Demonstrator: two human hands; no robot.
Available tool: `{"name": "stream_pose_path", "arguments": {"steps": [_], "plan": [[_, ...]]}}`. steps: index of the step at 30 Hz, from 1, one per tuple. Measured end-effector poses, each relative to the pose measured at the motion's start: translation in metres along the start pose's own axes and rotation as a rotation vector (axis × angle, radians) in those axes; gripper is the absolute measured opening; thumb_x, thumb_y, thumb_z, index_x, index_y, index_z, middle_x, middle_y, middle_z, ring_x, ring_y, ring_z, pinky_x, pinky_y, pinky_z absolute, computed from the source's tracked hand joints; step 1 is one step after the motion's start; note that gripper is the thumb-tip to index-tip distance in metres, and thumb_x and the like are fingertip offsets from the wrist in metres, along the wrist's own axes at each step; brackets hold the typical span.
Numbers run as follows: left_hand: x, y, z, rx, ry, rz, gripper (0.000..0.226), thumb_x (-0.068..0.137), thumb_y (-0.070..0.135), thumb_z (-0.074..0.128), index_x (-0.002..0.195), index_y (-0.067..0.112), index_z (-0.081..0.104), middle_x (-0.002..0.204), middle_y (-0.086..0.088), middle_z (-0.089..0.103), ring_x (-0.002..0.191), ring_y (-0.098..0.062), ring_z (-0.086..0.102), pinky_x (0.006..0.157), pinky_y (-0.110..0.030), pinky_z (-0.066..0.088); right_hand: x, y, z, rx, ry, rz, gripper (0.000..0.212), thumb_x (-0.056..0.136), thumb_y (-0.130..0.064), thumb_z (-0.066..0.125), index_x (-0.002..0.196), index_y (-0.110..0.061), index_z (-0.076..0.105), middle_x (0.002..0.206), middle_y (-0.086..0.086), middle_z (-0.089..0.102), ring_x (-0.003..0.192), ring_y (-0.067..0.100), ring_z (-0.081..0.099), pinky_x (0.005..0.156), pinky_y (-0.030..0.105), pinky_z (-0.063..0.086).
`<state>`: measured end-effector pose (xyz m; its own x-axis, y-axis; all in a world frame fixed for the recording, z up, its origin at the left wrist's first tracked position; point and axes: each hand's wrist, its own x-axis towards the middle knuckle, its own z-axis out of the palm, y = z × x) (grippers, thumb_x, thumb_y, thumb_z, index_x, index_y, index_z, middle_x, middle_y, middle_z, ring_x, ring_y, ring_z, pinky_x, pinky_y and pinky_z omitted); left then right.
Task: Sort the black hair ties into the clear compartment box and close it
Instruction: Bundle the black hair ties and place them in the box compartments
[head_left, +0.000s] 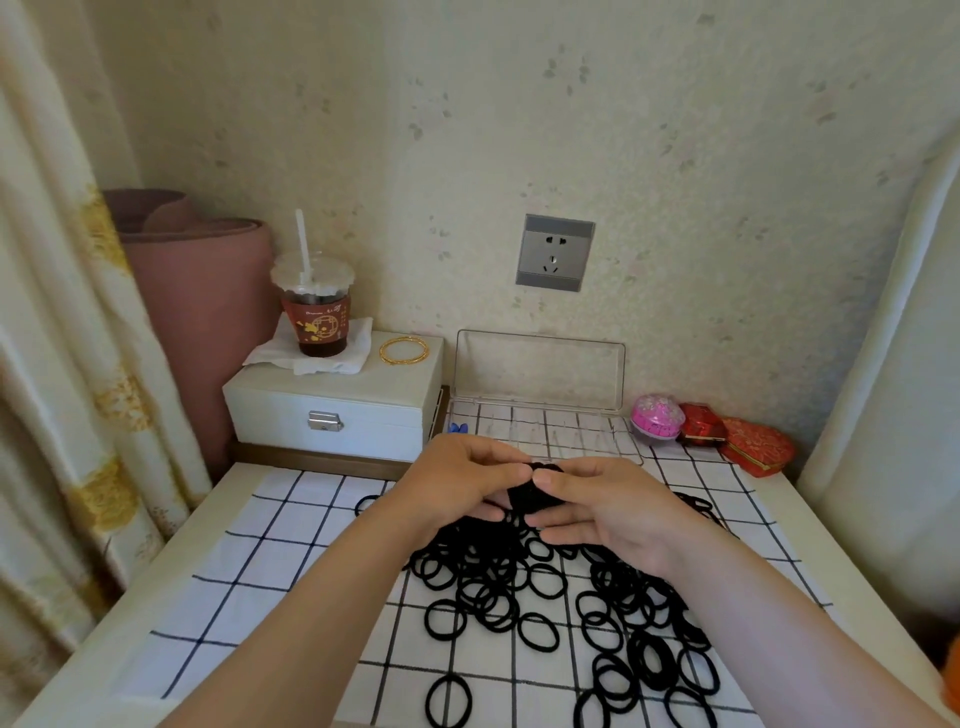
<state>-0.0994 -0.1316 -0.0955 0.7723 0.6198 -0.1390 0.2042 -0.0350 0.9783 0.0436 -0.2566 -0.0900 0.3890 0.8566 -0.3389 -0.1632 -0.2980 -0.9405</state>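
Note:
Several black hair ties (566, 613) lie scattered in a heap on the white checked cloth (291, 525). My left hand (457, 483) and my right hand (602, 509) meet above the heap and together pinch a small bunch of black hair ties (530, 493) between thumbs and fingers. Just behind my hands the clear compartment box (540, 421) stands against the wall with its lid (540, 369) raised upright. Its divided compartments look empty; my hands hide its front edge.
A white jewellery box (332, 410) at the back left carries a drink cup with a straw (317, 312) on a tissue and gold bangles (404, 349). A pink round case (657, 418) and red boxes (727, 434) sit at the back right. A curtain hangs left.

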Motion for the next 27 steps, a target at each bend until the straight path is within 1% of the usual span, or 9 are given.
{"name": "stream_pose_path", "arguments": {"steps": [2,5,9,13,15,18,20,22,27], "plan": [[0.001,-0.001,-0.008,0.111,0.014,0.021,0.014,0.091,0.028,0.069,0.103,0.025,0.075,0.093,0.004,0.076,0.084,-0.01,0.072,0.071,-0.023,0.058,0.005,-0.001,0.006,-0.068,0.06,-0.032,0.025,0.089,-0.016,0.073,0.111,-0.004,0.071,0.098,0.015,0.077,0.089,0.03,0.076,0.074,0.035,0.062],[0.006,-0.007,-0.023,0.364,0.17,0.057,0.022,0.096,0.038,0.056,0.101,0.026,0.073,0.099,0.008,0.073,0.088,-0.009,0.066,0.082,-0.027,0.053,0.022,-0.011,0.017,-0.151,0.184,-0.082,0.025,0.089,-0.016,0.074,0.111,-0.003,0.072,0.093,0.014,0.078,0.084,0.027,0.077,0.071,0.034,0.063],[0.013,-0.02,-0.038,0.569,0.334,0.053,0.028,0.1,0.026,0.049,0.123,0.022,0.064,0.121,0.004,0.064,0.105,-0.012,0.057,0.084,-0.023,0.041,0.057,-0.034,0.031,-0.225,0.288,-0.124,0.036,0.087,-0.013,0.076,0.118,0.002,0.066,0.096,0.021,0.074,0.072,0.024,0.075,0.061,0.032,0.063],[0.019,-0.028,-0.04,0.588,0.253,0.064,0.036,0.099,0.015,0.047,0.133,0.017,0.056,0.126,-0.004,0.061,0.105,-0.018,0.058,0.087,-0.027,0.047,0.092,-0.052,0.049,-0.326,0.331,-0.117,0.034,0.084,-0.012,0.08,0.111,0.001,0.064,0.089,0.022,0.071,0.068,0.026,0.072,0.063,0.037,0.063],[0.021,-0.03,-0.039,0.63,0.167,0.054,0.043,0.098,0.015,0.047,0.141,0.019,0.047,0.133,-0.006,0.054,0.116,-0.023,0.055,0.093,-0.029,0.045,0.108,-0.052,0.056,-0.432,0.367,-0.084,0.029,0.082,-0.012,0.081,0.103,0.001,0.064,0.085,0.02,0.07,0.065,0.025,0.071,0.068,0.041,0.063],[0.023,-0.033,-0.039,0.682,0.113,0.052,0.033,0.095,0.015,0.048,0.127,0.019,0.054,0.12,-0.009,0.056,0.104,-0.025,0.058,0.093,-0.039,0.052,0.128,-0.049,0.063,-0.741,0.391,0.01,0.02,0.082,-0.021,0.078,0.084,-0.006,0.066,0.076,0.012,0.074,0.069,0.022,0.074,0.077,0.036,0.062],[0.024,-0.032,-0.041,0.696,0.121,0.052,0.025,0.093,0.014,0.048,0.117,0.017,0.057,0.112,-0.007,0.057,0.098,-0.025,0.059,0.089,-0.041,0.053,0.138,-0.048,0.067,-0.922,0.399,0.032,0.02,0.083,-0.022,0.075,0.074,-0.01,0.062,0.07,0.007,0.074,0.062,0.013,0.072,0.059,0.021,0.056],[0.025,-0.032,-0.043,0.691,0.12,0.053,0.027,0.094,0.014,0.048,0.118,0.016,0.058,0.114,-0.007,0.058,0.1,-0.025,0.059,0.09,-0.039,0.053,0.141,-0.047,0.072,-1.067,0.407,0.015,0.029,0.085,-0.014,0.069,0.06,-0.011,0.053,0.054,0.004,0.063,0.04,0.009,0.059,0.036,0.013,0.038],[0.024,-0.033,-0.044,0.699,0.113,0.054,0.04,0.096,0.015,0.049,0.136,0.017,0.052,0.132,-0.008,0.056,0.116,-0.025,0.056,0.095,-0.034,0.048,0.136,-0.047,0.081,-1.418,0.328,0.011,0.031,0.088,-0.011,0.059,0.06,-0.012,0.045,0.064,0.002,0.047,0.053,0.014,0.042,0.044,0.024,0.031]]}}
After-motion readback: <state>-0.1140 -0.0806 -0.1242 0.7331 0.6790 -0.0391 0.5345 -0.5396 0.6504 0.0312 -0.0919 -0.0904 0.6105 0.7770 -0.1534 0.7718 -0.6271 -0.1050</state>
